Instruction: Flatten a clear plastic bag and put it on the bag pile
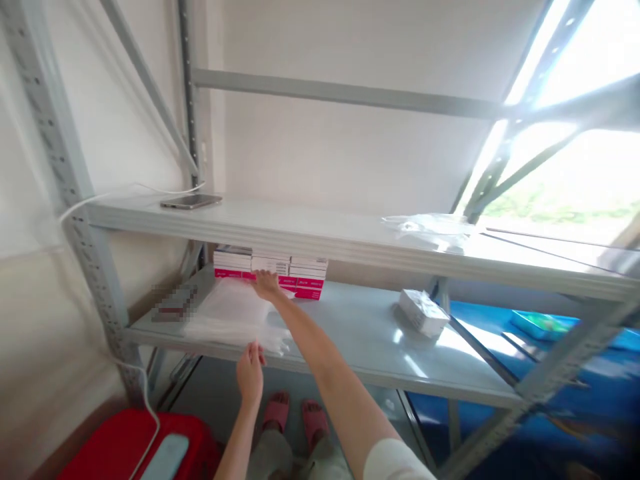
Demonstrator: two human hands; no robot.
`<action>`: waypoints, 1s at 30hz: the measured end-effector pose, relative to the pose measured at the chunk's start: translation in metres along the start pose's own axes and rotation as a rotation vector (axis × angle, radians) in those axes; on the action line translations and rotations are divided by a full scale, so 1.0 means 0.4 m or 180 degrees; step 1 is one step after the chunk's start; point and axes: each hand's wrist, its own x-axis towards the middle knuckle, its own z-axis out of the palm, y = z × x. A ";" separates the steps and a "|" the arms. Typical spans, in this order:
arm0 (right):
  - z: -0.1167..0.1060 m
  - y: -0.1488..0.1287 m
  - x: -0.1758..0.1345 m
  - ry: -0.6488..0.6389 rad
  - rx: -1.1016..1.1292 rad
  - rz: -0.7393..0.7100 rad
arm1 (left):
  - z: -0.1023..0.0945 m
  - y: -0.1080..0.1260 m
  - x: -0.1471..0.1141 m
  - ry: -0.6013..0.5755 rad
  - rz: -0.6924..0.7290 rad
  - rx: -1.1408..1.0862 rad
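Observation:
A stack of clear, thin plastic bags [227,310] lies on the lower shelf and reaches over its front edge. My right hand [267,285] rests at the far side of the bags, fingers stretched out, close to several stacked white and pink boxes [307,277]. At the shelf's front edge, my left hand [251,375] has its fingers closed together at the near rim of the bags, seemingly pinching the plastic.
A phone [191,201] and crumpled clear plastic [433,230] lie on the upper shelf [310,223]. Right of the bags stands a white box [423,313]. Below left is a red case [125,443] with a pale device on it. A white cable hangs along the left post.

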 end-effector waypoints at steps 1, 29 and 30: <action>-0.006 0.017 -0.010 0.0112 -0.0025 -0.0014 | 0.000 0.000 -0.007 0.0063 -0.0001 0.0016; -0.157 1.160 -0.643 0.1236 -0.0553 0.3473 | 0.608 0.286 -0.159 -0.2211 0.1369 -0.0310; -0.151 1.167 -0.633 0.1277 -0.0490 0.3395 | 0.619 0.281 -0.157 -0.2237 0.1359 -0.0281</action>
